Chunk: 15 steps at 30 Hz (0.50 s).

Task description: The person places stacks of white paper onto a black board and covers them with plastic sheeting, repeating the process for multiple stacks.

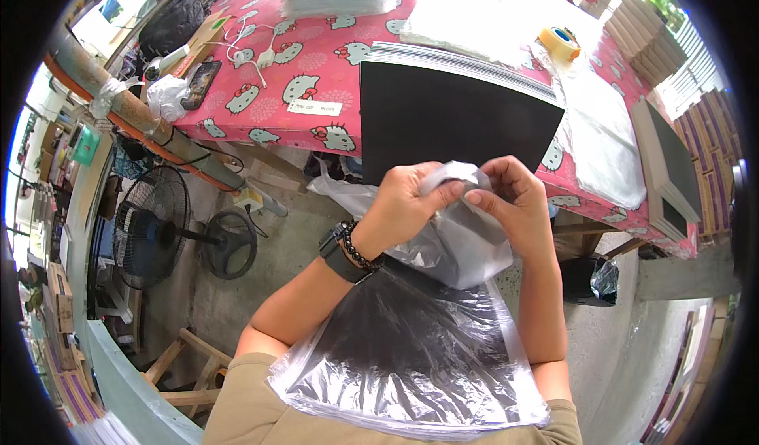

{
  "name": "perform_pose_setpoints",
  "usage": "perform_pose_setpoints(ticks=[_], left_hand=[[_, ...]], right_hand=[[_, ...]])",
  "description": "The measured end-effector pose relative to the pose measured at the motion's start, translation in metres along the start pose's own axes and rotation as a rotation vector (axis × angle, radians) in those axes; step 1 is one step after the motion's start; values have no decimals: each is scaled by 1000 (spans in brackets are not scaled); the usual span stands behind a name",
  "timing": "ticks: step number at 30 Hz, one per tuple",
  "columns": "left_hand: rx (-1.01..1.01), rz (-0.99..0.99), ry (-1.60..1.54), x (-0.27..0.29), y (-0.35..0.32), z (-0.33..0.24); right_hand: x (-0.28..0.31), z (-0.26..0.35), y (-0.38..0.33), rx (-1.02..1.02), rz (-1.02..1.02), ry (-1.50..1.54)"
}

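Note:
A thin translucent plastic bag (472,247) hangs crumpled between my two hands. My left hand (413,206), with a dark watch and beaded bracelet at the wrist, pinches its gathered upper edge between thumb and fingers. At the other side of that edge, my right hand (515,200) has thumb and fingers curled closed on the film. Just beyond my hands, a thick stack of black-faced sheets or boards (458,117) leans over the table's near edge. Across my lap lies a pile of clear plastic bags (411,350), looking dark and shiny.
The table wears a pink patterned cloth (261,73) holding a phone (202,83), a white cable, a paper label (315,107) and a tape roll (559,43). Black-and-white boards (668,168) stand at the right edge. A fan (154,228) and wooden stool (190,370) are left.

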State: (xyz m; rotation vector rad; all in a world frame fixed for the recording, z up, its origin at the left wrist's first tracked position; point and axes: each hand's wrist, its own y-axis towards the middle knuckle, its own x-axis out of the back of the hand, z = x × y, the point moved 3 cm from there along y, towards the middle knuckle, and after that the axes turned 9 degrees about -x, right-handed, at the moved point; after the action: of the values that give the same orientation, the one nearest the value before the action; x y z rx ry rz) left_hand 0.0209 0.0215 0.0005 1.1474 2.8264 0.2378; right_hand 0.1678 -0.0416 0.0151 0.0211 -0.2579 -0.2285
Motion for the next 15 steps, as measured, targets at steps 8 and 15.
perform_pose_setpoints(ticks=[8, 15], left_hand=[[14, -156, -357, 2, 5, 15], [275, -110, -703, -7, 6, 17]], right_hand=[[-10, -13, 6, -63, -136, 153], [-13, -13, 2, -40, -228, 19]])
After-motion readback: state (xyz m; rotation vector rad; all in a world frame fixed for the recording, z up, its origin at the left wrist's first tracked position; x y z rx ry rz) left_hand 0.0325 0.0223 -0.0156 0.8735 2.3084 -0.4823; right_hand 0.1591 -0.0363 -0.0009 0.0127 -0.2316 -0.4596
